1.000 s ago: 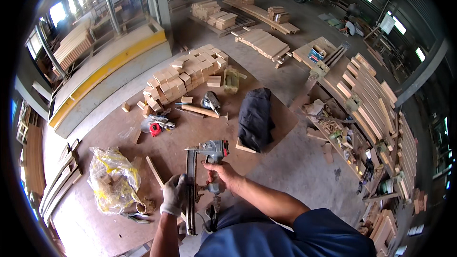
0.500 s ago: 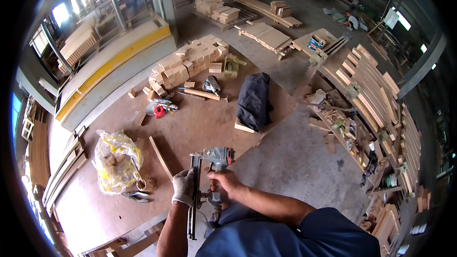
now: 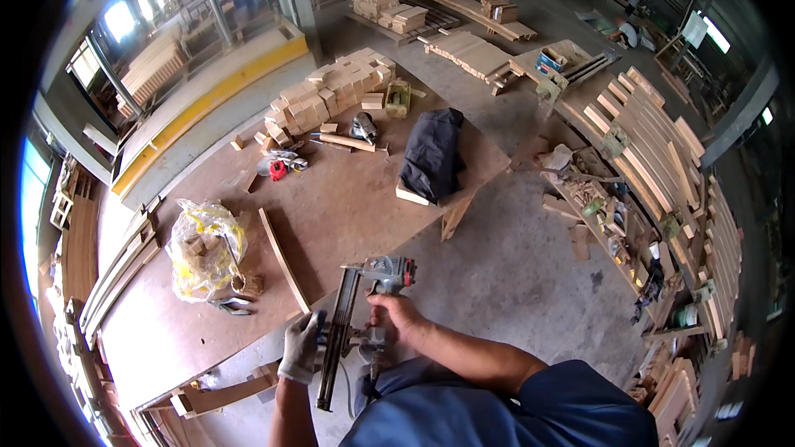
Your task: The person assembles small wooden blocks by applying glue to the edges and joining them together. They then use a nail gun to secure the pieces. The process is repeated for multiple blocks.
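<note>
My bare right hand (image 3: 399, 319) is wrapped round the handle of a grey nail gun (image 3: 386, 268), held in front of me near the front edge of the brown worktable (image 3: 348, 199). Its long dark magazine (image 3: 335, 356) slants down toward my body, and a hose fitting shows below the handle. My left hand (image 3: 300, 349), in a whitish glove, is just left of the magazine with its fingers curled. A dark bluish piece shows at those fingertips; what it is I cannot make out. A narrow wooden strip (image 3: 283, 258) lies on the table beyond the glove.
On the table are a clear plastic bag (image 3: 203, 252) of wood pieces, pliers (image 3: 232, 305), a red tape measure (image 3: 277, 170), a hammer (image 3: 352, 142), stacked wood blocks (image 3: 331, 95) and a black cloth bundle (image 3: 432, 153). Slatted wood panels (image 3: 654, 145) stand on the right.
My left hand has come off the magazine, moving left and down. The nail gun tilts more, its magazine's lower end shifted left. The view has shifted slightly.
</note>
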A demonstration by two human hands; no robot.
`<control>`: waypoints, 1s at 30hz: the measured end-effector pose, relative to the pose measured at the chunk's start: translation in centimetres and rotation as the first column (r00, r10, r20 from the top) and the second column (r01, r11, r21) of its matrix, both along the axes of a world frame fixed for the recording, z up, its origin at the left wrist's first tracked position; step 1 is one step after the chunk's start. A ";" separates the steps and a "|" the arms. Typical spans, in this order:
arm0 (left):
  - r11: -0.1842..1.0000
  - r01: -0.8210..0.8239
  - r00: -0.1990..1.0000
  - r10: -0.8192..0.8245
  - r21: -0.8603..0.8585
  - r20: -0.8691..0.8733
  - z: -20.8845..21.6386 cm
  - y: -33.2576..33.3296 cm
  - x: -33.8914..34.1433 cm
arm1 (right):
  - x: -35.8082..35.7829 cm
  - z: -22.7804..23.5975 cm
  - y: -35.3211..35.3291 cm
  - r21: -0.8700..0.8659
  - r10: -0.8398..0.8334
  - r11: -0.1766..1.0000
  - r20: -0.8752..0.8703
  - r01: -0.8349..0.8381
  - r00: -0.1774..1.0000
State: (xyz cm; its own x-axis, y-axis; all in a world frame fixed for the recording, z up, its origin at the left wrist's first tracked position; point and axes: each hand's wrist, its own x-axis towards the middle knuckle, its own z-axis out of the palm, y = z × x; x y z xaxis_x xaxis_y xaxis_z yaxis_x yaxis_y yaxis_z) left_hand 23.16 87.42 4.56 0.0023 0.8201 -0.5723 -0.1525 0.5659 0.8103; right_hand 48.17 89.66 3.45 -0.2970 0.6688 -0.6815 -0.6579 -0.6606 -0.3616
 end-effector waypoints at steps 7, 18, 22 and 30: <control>0.972 -0.153 0.974 0.118 0.179 0.192 1.4 -9.9 -4.7 | -0.6 0.5 -0.8 0.090 -0.094 0.991 -0.071 0.100 0.993; 0.808 -0.212 0.918 0.358 0.549 -0.172 3.8 -21.0 -16.4 | -18.6 3.6 -6.4 0.213 0.218 0.954 -0.019 -0.209 0.976; 0.688 -0.490 0.853 0.504 0.536 0.134 7.2 -19.9 -17.9 | -22.4 6.2 -8.5 0.292 0.213 0.926 0.126 -0.241 0.969; 0.519 -0.658 0.739 0.585 0.547 0.334 7.9 -16.3 -20.6 | -29.0 10.6 -8.9 0.382 0.378 0.829 0.156 -0.409 0.913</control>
